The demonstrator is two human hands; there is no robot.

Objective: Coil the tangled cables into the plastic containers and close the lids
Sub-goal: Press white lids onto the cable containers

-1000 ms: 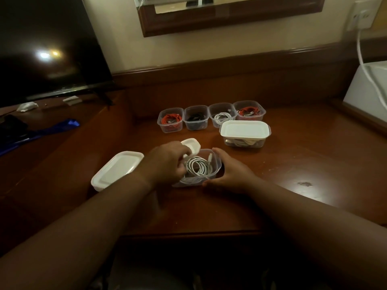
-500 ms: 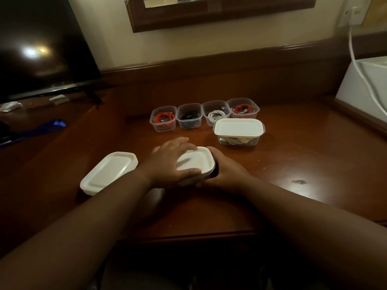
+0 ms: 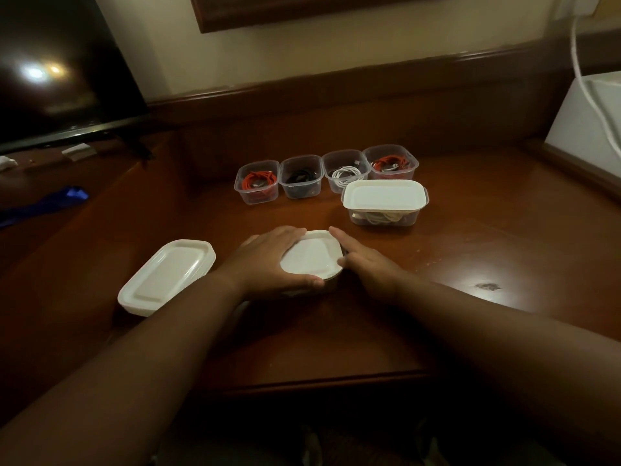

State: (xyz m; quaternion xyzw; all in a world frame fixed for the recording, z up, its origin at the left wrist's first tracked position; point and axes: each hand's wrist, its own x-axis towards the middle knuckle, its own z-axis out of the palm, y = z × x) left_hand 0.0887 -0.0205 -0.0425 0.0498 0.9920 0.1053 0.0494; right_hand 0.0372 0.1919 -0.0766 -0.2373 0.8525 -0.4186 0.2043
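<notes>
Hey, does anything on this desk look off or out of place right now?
Four small containers along the back have no lids over their coiled cables. A dark scuff marks the desk at right. Nothing is spilled.

Polished reddish-brown wood across the desk (image 3: 470, 250), glossy enough to mirror a lamp, with a dark blemish (image 3: 488, 286) in the sheen. Clear, smooth plastic for the four open tubs (image 3: 300, 188) at the back; opaque white plastic, matt, for the lid (image 3: 311, 260) under both hands. Glassy black on the television screen (image 3: 50, 79), catching two glares.
</notes>
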